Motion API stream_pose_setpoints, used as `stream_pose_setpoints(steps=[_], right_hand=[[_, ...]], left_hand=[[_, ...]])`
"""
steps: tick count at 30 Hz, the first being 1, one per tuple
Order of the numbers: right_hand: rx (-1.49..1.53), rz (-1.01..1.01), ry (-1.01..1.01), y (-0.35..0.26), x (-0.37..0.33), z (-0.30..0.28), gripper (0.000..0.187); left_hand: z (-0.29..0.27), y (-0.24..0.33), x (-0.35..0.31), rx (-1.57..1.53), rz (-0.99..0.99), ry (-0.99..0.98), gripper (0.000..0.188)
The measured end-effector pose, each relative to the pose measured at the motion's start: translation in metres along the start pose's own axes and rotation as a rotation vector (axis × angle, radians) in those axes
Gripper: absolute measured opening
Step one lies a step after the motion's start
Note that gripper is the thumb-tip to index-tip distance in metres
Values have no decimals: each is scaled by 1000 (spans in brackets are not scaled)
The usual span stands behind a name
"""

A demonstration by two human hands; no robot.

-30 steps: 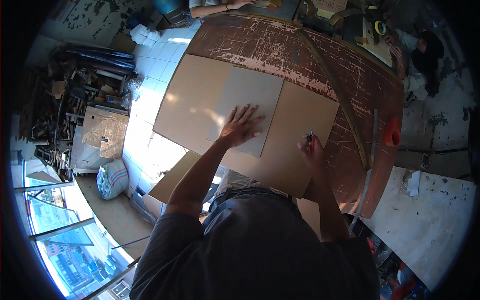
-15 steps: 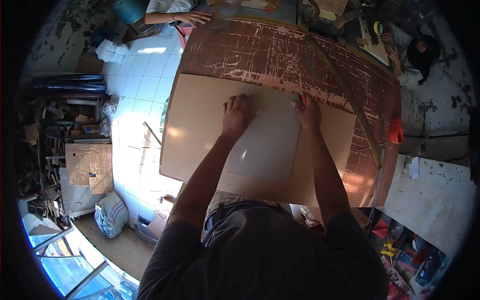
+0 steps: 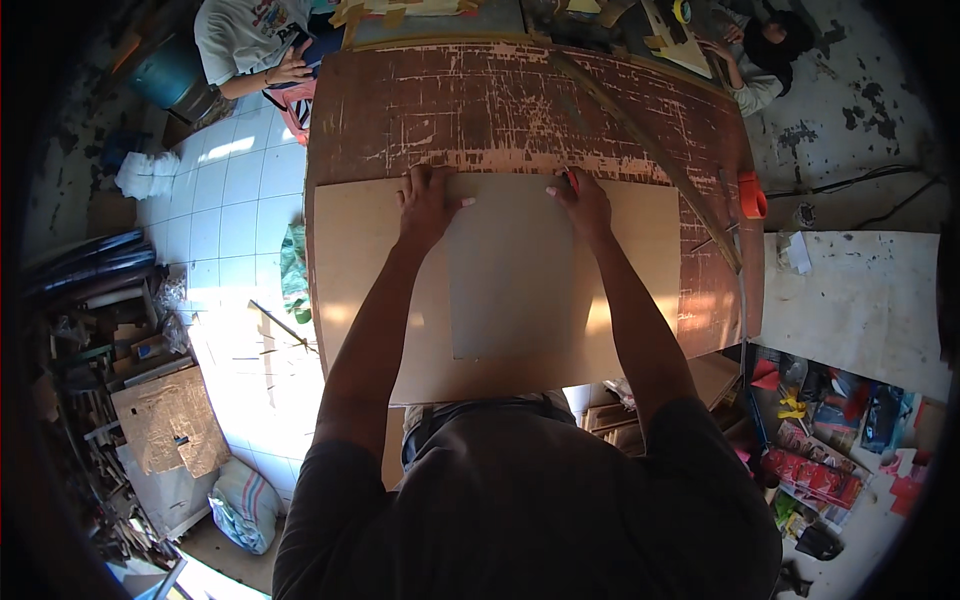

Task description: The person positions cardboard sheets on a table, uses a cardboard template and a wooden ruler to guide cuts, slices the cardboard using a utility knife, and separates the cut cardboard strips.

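A flat brown cardboard sheet (image 3: 360,285) lies on the scratched red-brown table, with a smaller grey rectangular sheet (image 3: 512,285) on top of it. My left hand (image 3: 428,207) presses down at the far edge, beside the grey sheet's far left corner, fingers spread and thumb toward the grey sheet. At the opposite far corner, my right hand (image 3: 586,208) is closed round a small red tool (image 3: 572,181). Most of that tool is hidden in the fingers, so its kind cannot be made out.
A long wooden strip (image 3: 655,150) lies slantwise across the table (image 3: 420,110) on the right. By the right edge is an orange-red ring (image 3: 752,195). One person (image 3: 262,45) stands at the far left, another (image 3: 760,75) at the far right. Scrap wood fills the left side.
The view has turned and shifted, so the cardboard appears squarer to me. My left hand has moved to the far edge. The far-left person's hand has come off the table edge.
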State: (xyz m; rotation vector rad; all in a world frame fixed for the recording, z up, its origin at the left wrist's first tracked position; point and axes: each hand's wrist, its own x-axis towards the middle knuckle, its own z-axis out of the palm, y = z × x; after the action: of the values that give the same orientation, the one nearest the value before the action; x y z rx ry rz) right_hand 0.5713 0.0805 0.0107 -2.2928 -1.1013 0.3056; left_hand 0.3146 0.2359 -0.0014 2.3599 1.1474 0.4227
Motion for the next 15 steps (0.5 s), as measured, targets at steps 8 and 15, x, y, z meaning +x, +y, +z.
stream_pose_setpoints(steps=[8,15], right_hand=[[99,157,-151,4,8,-1,45],[162,221,-145,9,13,-5,45]], left_hand=[[3,-6,2,-37,-2,23,67],[6,-6,4,-106,-32,53,69]])
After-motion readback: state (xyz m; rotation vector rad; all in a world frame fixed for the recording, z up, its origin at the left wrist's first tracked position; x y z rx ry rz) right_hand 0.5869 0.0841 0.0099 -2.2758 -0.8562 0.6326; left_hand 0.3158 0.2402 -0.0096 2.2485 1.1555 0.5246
